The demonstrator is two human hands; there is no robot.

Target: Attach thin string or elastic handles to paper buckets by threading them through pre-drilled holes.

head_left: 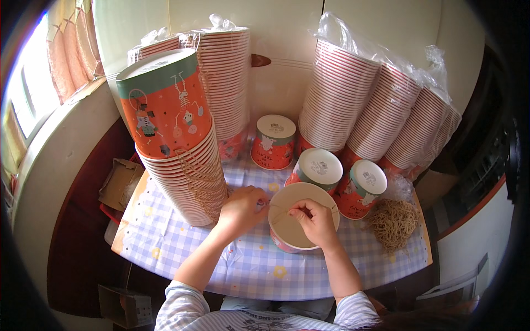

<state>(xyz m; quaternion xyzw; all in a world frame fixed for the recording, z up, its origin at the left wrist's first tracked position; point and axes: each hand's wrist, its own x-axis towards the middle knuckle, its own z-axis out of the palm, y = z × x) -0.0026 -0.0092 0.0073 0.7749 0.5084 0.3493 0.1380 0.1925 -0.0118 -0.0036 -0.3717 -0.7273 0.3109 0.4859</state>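
An open paper bucket (295, 238), white inside and orange outside, stands mouth up in front of me. A thin tan string (282, 209) runs across its mouth. My left hand (243, 208) is at the bucket's left rim, its fingers pinched on the string. Over the opening, my right hand (314, 222) pinches the string between thumb and fingertips. More of the cord shows by the right rim. Beside my left hand rises a tall stack of nested upside-down buckets (179, 176), with tan strings (201, 185) draped down its side.
Three upside-down buckets stand behind the open one, including one at the back (276, 128). A tangled pile of tan string (395, 223) lies right. Plastic-wrapped bucket stacks (339, 94) line the back of the checked tablecloth (221, 262). A cardboard box (122, 183) sits left of the table.
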